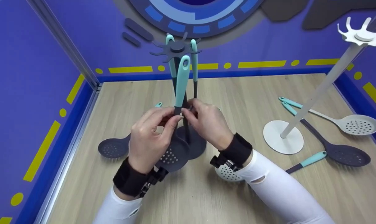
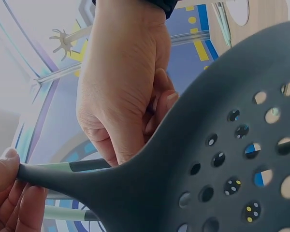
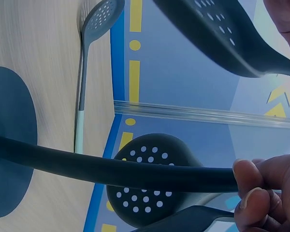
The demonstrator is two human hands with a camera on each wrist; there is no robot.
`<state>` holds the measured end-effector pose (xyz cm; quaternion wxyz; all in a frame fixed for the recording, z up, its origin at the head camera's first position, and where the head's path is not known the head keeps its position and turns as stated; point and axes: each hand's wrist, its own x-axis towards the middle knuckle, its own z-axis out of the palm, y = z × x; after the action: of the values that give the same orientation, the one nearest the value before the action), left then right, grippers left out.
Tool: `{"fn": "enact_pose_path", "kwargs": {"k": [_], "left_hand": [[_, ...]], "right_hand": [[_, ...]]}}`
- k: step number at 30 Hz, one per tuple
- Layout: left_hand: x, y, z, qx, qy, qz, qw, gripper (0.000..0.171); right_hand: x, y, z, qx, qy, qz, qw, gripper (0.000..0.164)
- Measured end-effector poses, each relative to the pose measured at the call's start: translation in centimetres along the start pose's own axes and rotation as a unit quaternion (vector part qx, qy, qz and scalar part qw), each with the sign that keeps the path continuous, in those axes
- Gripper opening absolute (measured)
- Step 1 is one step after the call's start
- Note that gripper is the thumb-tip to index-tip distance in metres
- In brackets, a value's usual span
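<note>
My left hand (image 1: pixel 150 133) pinches a dark skimmer (image 1: pixel 172 157) just below its mint handle (image 1: pixel 182 82); the perforated head hangs below and fills much of the left wrist view. The handle's hole is close to a hook of the dark utensil stand (image 1: pixel 177 47); whether it sits on the hook, I cannot tell. With fingertips and thumb, my right hand (image 1: pixel 211 123) holds the stand's pole (image 3: pixel 111 169), above its round base (image 1: pixel 199 149). Behind the pole, two more mint-handled utensils (image 1: pixel 194 62) hang from the hooks.
A white utensil stand (image 1: pixel 283 137) rises at the right, beside a white slotted spoon (image 1: pixel 359 124) and a dark slotted spoon (image 1: pixel 348 154). Another dark slotted spoon (image 1: pixel 112 147) lies at the left. My right forearm partly covers a white perforated utensil (image 1: pixel 227 173) and a mint-handled one (image 1: pixel 312 159).
</note>
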<state>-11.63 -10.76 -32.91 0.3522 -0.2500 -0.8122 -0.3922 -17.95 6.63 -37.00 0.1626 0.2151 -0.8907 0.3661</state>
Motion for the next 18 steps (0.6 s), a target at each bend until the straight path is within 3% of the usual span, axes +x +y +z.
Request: {"fn": "enact_pose_path", "kwargs": {"k": [18], "left_hand": [[-0.23, -0.35, 0.39, -0.008, -0.003, -0.012, 0.9999, 0.017]], "right_hand": [[-0.06, -0.07, 0.02, -0.004, -0.004, 0.015, 1.0, 0.023]]}}
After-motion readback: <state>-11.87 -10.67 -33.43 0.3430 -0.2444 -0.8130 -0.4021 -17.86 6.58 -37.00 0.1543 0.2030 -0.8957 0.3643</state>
